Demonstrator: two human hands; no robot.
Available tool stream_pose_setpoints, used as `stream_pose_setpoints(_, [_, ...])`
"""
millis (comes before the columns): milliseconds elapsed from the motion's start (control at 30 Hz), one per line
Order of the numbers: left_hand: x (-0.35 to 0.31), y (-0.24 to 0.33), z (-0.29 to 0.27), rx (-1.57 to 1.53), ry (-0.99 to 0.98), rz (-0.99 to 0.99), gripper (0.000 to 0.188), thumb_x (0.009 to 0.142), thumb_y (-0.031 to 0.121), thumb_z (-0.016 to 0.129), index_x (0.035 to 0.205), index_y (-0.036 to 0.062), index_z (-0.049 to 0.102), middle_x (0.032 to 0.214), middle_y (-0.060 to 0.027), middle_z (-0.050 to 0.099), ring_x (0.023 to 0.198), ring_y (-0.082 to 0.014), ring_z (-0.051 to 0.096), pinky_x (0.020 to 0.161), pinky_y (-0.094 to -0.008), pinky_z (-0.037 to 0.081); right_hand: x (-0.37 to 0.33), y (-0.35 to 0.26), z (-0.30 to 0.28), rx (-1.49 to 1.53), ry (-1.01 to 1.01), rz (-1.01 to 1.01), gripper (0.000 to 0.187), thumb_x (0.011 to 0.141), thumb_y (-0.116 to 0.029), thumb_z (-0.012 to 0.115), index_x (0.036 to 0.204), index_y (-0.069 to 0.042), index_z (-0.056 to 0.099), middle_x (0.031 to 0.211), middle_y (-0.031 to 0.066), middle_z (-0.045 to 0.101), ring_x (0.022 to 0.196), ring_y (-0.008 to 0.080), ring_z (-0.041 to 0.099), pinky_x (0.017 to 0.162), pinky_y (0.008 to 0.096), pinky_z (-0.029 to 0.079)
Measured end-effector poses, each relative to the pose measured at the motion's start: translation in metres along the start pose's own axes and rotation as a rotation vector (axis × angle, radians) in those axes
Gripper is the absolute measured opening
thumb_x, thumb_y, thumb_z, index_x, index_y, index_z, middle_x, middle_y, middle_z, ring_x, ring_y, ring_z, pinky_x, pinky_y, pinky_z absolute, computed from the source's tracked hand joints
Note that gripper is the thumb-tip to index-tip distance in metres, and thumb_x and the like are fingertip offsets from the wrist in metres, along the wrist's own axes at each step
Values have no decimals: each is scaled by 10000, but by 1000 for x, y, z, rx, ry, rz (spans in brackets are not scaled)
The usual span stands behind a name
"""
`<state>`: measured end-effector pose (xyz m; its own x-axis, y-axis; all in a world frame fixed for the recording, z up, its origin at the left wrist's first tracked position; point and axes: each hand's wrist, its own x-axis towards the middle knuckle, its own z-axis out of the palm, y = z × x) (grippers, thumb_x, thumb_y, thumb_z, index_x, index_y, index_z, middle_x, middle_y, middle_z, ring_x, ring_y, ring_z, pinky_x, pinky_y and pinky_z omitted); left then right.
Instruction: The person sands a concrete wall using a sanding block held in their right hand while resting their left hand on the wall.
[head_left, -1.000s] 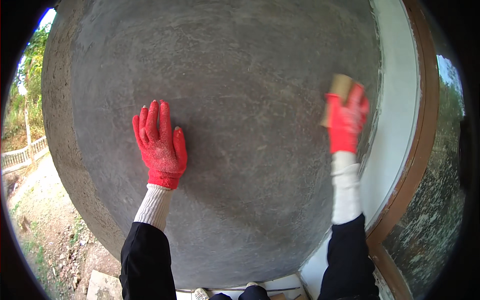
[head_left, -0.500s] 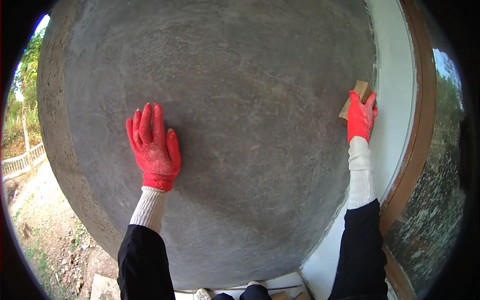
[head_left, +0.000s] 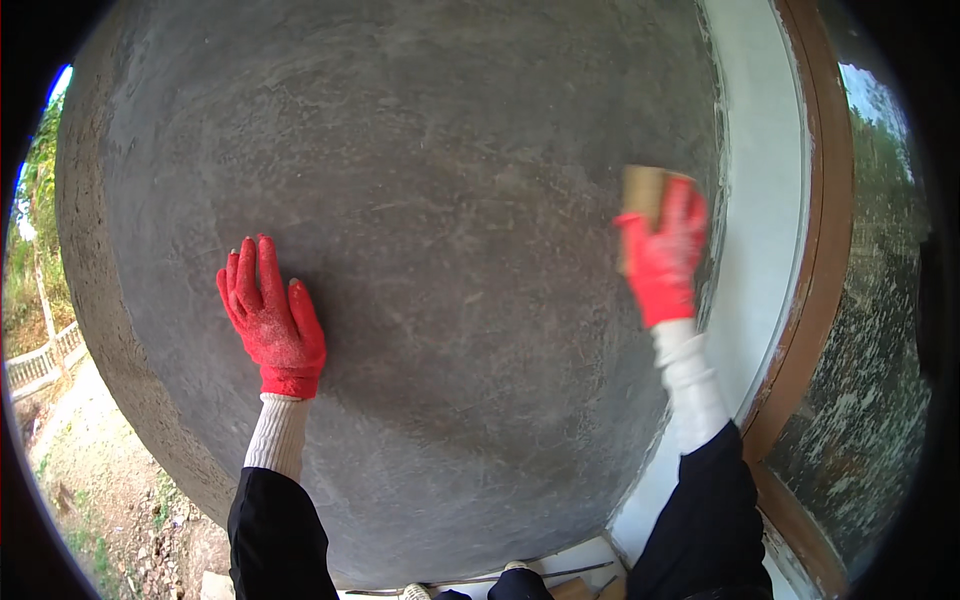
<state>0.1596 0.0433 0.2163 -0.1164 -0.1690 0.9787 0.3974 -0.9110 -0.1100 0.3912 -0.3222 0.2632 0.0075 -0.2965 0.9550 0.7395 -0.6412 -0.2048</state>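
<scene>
A grey cement wall [head_left: 430,330] fills most of the view, its surface mottled and slightly rough. Gloved in red with a white knit cuff, my left hand [head_left: 272,325] lies against the wall with fingers stretched out and nothing in it. Toward the wall's right side, my right hand [head_left: 664,250], in a matching glove, grips a tan sanding block [head_left: 642,192]. Fingers and thumb wrap round its sides. Motion smears both the hand and the block, and the face toward the wall is hidden.
Right of the wall run a white strip [head_left: 765,190], a brown frame [head_left: 826,200] and a spattered glass pane [head_left: 860,400]. A rough cement edge [head_left: 85,230] borders the left, with sloping ground [head_left: 110,450] and a white railing [head_left: 40,365] outside. A thin rod [head_left: 560,574] lies near my feet.
My right hand has moved left with the sanding block, away from the white strip, and the block has turned more upright. My left hand stays flat on the wall while the view shifts slightly.
</scene>
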Motion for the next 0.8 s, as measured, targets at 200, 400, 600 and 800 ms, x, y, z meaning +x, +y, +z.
stream_pose_setpoints(200, [-3, 1, 2, 55, -84, -8, 570, 978, 161, 508, 1534, 47, 451, 1572, -165, 427, 1477, -373, 355, 1248, -543, 218, -21, -20, -4, -8, -51, 142, 709, 797, -278, 800, 1382, -67, 458, 1359, 256, 462, 1105, 459, 579, 905, 538, 514])
stream_pose_setpoints(400, [5, 3, -4, 27, -63, 20, 581, 955, 188, 546, 1511, 34, 473, 1542, -174, 446, 1458, -404, 362, 1241, -570, 217, -85, -135, -21, 396, -365, -650, 652, 624, -276, 882, 1209, -182, 612, 1187, 132, 554, 1034, 359, 630, 820, 475, 547])
stream_pose_setpoints(600, [4, 6, -7, 31, -75, 28, 603, 907, 186, 593, 1480, 25, 501, 1528, -176, 452, 1451, -416, 362, 1235, -585, 230, -20, 7, -16, 2, -47, 53, 821, 701, -217, 847, 1421, -88, 474, 1381, 254, 466, 1172, 476, 546, 948, 541, 495])
stream_pose_setpoints(800, [-2, 6, -3, 10, -89, 15, 625, 871, 183, 631, 1464, 25, 515, 1507, -168, 465, 1436, -416, 371, 1226, -606, 239, -4, -33, -6, -37, -50, 345, 837, 792, -294, 796, 1502, -78, 408, 1466, 251, 423, 1221, 483, 522, 984, 549, 487])
